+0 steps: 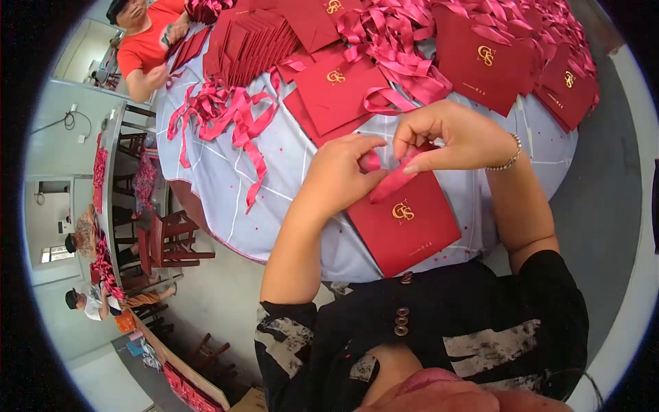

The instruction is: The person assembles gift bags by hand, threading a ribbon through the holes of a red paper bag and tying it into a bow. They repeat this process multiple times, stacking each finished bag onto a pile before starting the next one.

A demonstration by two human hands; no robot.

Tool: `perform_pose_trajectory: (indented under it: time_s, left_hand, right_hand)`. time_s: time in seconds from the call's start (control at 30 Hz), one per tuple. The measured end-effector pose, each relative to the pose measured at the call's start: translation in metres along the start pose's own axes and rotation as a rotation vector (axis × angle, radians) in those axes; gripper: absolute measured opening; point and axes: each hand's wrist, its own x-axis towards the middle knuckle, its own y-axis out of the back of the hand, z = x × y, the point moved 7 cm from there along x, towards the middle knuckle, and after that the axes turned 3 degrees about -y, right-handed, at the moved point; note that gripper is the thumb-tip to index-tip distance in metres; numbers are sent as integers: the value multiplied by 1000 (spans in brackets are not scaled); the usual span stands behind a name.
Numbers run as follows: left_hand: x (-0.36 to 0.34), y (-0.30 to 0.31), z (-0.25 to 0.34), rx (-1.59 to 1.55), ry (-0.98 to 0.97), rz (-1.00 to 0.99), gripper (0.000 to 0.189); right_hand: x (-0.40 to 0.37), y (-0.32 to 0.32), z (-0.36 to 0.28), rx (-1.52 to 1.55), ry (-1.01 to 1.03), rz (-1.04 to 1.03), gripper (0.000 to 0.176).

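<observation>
A red paper bag (419, 230) with a gold monogram lies on the cloth in front of me. At its top edge, a pink ribbon (392, 184) is pinched by both hands. My left hand (340, 172) is closed, with a bit of ribbon showing between thumb and forefinger. Curled above the bag's upper edge, my right hand (456, 137) has its thumb and fingertips pressed on the ribbon. How the ribbon passes through the bag is hidden by my fingers. Just beyond my hands lies another red bag (336, 99).
Loose pink ribbons (240, 113) trail over the table's left side. Red bags (254, 48) are stacked farther back, and ribboned bags (484, 62) pile up at the right. A person in a red shirt (147, 48) works across the table. Wooden chairs (171, 240) stand left.
</observation>
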Motion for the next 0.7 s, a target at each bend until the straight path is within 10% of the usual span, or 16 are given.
perform_pose_trajectory:
  time_s: [0.23,0.33,0.7]
  left_hand:
    - [-3,-34,10,-139,88,-336,31]
    - [-5,-39,-2,-156,48,-406,29]
    - [-9,-19,-21,-527,142,-350,20]
  right_hand:
    - [-7,19,5,44,66,4,20]
    - [-10,26,3,-425,51,46,19]
    - [-10,52,39,-527,-51,67,12]
